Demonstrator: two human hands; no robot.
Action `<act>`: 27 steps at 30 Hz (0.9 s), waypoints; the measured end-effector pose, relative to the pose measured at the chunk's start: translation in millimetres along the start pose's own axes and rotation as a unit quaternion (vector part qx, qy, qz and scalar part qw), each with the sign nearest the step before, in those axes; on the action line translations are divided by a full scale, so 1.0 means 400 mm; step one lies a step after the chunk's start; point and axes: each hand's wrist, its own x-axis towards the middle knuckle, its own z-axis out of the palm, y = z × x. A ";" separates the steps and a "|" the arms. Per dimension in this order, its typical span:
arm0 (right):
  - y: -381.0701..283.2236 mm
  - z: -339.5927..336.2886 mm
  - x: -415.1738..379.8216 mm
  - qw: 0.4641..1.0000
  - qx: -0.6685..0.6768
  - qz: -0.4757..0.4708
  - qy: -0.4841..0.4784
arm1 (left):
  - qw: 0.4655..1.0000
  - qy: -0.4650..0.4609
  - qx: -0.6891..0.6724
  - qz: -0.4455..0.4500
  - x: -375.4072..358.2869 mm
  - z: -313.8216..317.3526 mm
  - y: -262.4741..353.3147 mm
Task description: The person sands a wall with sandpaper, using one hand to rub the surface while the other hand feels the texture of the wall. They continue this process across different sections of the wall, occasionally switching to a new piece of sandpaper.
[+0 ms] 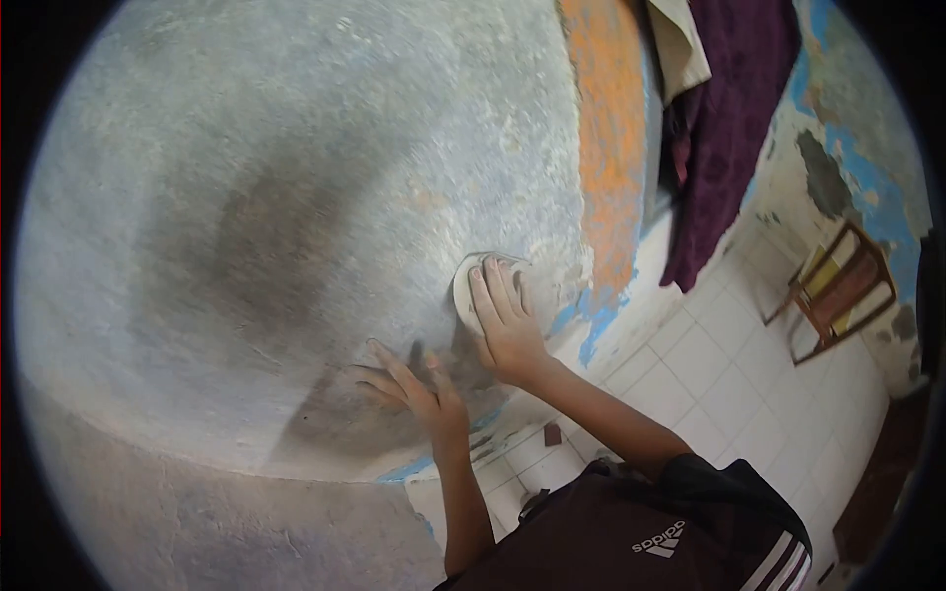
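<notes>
Flat against the grey plastered wall (394, 118), my right hand (507, 320) presses a pale round pad (463, 288). Its fingers lie over the pad, which shows past them on the left and at the top. Lower and to the left, my left hand (419, 389) rests on the wall with its fingers spread and nothing in it. The two hands are apart. Shadows fall on the wall around them.
An orange painted strip (606, 128) edges the wall, with blue patches below. Beyond hang a purple curtain (729, 128) and a pale cloth (680, 49). A wooden chair (838, 291) stands on the tiled floor (695, 360). A small reddish-brown block (553, 434) lies on the floor.
</notes>
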 end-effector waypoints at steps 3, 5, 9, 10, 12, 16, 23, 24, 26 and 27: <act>-0.010 -0.019 0.000 0.997 0.000 -0.048 -0.055 | 0.998 0.028 -0.019 -0.049 -0.012 0.036 0.029; -0.012 -0.014 -0.018 0.990 -0.018 -0.079 -0.113 | 0.997 0.026 -0.056 -0.052 -0.022 0.052 0.042; -0.046 -0.069 0.119 0.978 -0.008 -0.173 -0.118 | 0.995 0.053 -0.049 -0.064 -0.040 0.074 0.031; -0.071 -0.099 0.159 0.977 -0.012 -0.176 -0.123 | 0.994 0.046 -0.072 -0.065 -0.039 0.072 0.037; -0.089 -0.098 0.178 0.969 0.004 -0.205 -0.141 | 0.990 0.070 -0.087 -0.083 -0.040 0.066 0.041; -0.110 -0.057 0.089 0.939 0.106 -0.247 -0.213 | 0.987 0.113 -0.108 -0.047 -0.065 0.021 0.006; -0.265 -0.011 0.023 0.871 0.361 -0.212 -0.257 | 0.965 0.188 -0.140 -0.120 -0.125 -0.146 -0.056; -0.288 0.003 0.016 0.860 0.390 -0.194 -0.265 | 0.962 0.199 -0.131 -0.130 -0.132 -0.176 -0.069; -0.338 0.041 -0.001 0.838 0.436 -0.189 -0.269 | 0.957 0.229 -0.114 -0.137 -0.153 -0.246 -0.086; -0.359 0.060 -0.017 0.820 0.475 -0.175 -0.267 | 0.953 0.248 -0.102 -0.140 -0.170 -0.283 -0.088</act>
